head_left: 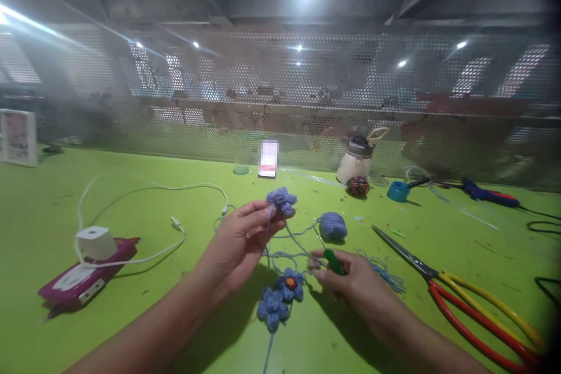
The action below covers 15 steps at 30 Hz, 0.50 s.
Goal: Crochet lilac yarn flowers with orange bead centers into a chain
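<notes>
Left hand (239, 239) pinching a yarn flower (283, 201) above the table (39, 204), right hand (353, 283) apart and wrapped round a green-handled hook (333, 262), from afar I judge two flowers (272, 308) below complete and the held one unfinished.

Holds a blue yarn flower (281, 201) at the fingertips of the left hand (245, 234), above a green table (35, 216). Grips a green-handled hook (333, 261) in the right hand (355, 280), among loose blue strands. Has a second flower (272, 308) lying between the forearms, touching a third flower (290, 284) with an orange centre. Shows a blue yarn ball (333, 227) just beyond the right hand, large scissors (421, 267) to the right, a pink power strip (83, 283) on the left, and a lit phone (269, 158) at the far side.
</notes>
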Motion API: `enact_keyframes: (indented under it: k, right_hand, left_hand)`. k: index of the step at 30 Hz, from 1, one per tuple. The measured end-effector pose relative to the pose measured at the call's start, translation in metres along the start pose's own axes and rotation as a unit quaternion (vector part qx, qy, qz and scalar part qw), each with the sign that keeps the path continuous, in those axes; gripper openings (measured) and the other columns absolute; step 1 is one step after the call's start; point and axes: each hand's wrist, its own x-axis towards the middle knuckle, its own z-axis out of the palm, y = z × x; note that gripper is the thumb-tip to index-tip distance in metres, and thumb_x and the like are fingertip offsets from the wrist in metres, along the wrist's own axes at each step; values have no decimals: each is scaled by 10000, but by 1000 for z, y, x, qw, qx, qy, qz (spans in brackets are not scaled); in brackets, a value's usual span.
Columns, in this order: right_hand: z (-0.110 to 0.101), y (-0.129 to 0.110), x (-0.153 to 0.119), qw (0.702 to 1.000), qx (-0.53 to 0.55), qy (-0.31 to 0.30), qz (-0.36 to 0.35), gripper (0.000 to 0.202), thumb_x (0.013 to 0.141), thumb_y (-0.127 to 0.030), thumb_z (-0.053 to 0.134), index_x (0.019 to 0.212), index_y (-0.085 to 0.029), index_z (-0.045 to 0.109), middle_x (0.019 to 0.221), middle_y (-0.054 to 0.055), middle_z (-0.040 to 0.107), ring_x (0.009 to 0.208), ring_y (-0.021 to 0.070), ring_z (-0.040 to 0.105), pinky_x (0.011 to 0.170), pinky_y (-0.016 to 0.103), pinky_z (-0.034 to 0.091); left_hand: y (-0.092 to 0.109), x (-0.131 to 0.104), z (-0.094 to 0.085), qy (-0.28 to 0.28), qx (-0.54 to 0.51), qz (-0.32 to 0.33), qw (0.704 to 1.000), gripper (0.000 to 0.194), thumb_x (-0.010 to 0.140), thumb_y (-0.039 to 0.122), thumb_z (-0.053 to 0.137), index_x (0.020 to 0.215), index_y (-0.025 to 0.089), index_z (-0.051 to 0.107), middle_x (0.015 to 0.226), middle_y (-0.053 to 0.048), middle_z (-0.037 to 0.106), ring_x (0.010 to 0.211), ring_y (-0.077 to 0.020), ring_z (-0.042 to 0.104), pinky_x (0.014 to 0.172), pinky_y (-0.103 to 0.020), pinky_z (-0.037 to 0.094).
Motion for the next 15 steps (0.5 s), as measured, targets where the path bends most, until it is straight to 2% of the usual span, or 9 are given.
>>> enact_keyframes:
  k: [2,4,7,9,10,12,15]
  right_hand:
    - [-6,-10,-4,999,7,44,-30,491,663,-256,762,1112,-127,614,642,-27,513,523,90,396,504,237,269]
    - [-10,-22,-7,996,35,52,-67,493,694,-275,746,1149,-143,608,616,-61,438,502,72,332,496,230,230]
    - [-8,-33,-11,989,118,-21,-82,416,705,-287,748,1081,-162,624,566,-91,362,462,52,252,473,233,152]
    - [-1,-36,-11,982,148,-88,-72,337,673,-269,776,961,-159,643,559,-81,388,458,48,269,465,236,142]
    - [3,-36,-10,980,156,-100,-68,296,654,-262,790,887,-153,644,562,-73,408,460,46,277,462,236,140]
    - [9,-34,-8,979,170,-95,-63,282,615,-262,820,791,-149,629,553,-69,421,455,38,272,458,232,136]
    - [12,-30,-6,978,186,-72,-56,316,580,-280,847,762,-151,624,549,-70,438,454,36,278,459,223,150]
  left_hand:
    - [-6,-1,1,-14,-8,-3,1000,61,701,58,742,739,102,724,908,-87,735,893,-167,677,889,-259,514]
    - [-12,-3,2,-35,-4,-22,999,67,678,81,778,723,109,738,883,-77,739,902,-168,670,941,-268,486]
    - [-23,-8,4,-53,34,-64,996,70,682,140,802,734,127,757,853,-75,737,885,-165,653,905,-259,476]
    - [-29,-12,4,-54,68,-84,993,60,701,171,793,743,142,762,849,-83,735,838,-160,636,807,-245,480]
    - [-31,-13,5,-56,83,-93,991,61,708,185,788,750,149,763,851,-88,733,815,-160,626,754,-242,474]
    - [-35,-14,5,-66,102,-107,987,73,712,206,784,763,158,763,850,-96,729,776,-164,611,677,-244,451]
    - [-38,-14,4,-85,109,-118,983,107,714,233,783,788,157,765,835,-104,721,755,-172,604,654,-256,432]
